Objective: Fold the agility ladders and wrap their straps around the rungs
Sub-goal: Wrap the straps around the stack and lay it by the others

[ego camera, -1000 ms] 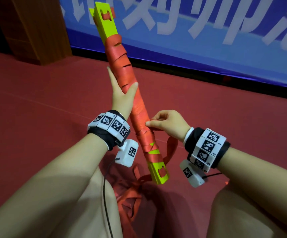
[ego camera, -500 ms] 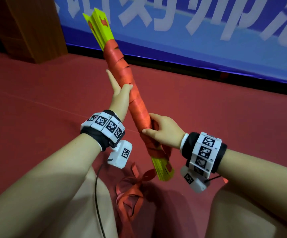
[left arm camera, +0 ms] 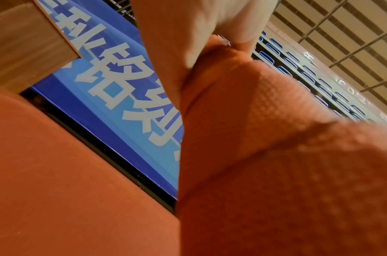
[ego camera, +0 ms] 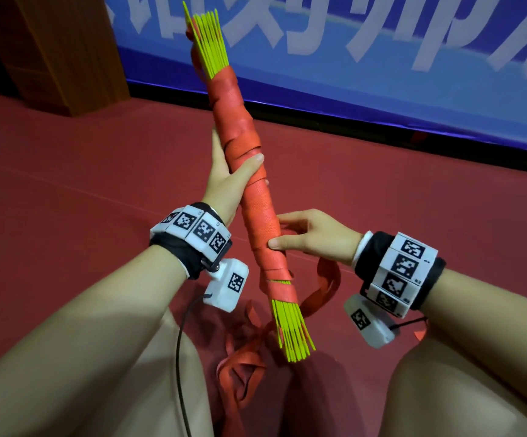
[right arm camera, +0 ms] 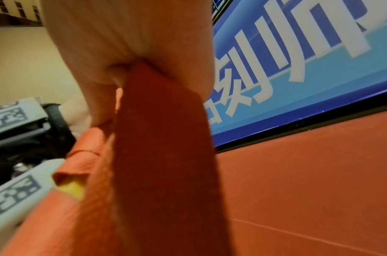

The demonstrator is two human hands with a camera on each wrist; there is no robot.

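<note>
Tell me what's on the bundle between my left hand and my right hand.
Only wrapped orange strap covering the rungs; no yellow-green shows between the left hand and the right hand. The head view shows it.

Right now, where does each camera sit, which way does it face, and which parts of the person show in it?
Head: worn on the head, looks forward and down at the rung bundle, held by left hand and right hand; forearms and knees show.
Left wrist: looks up along the left hand at the wrapped strap.
Right wrist: looks along the right hand at the loose strap it pinches; the other wristband shows.
All three share the blue banner and red floor.
</note>
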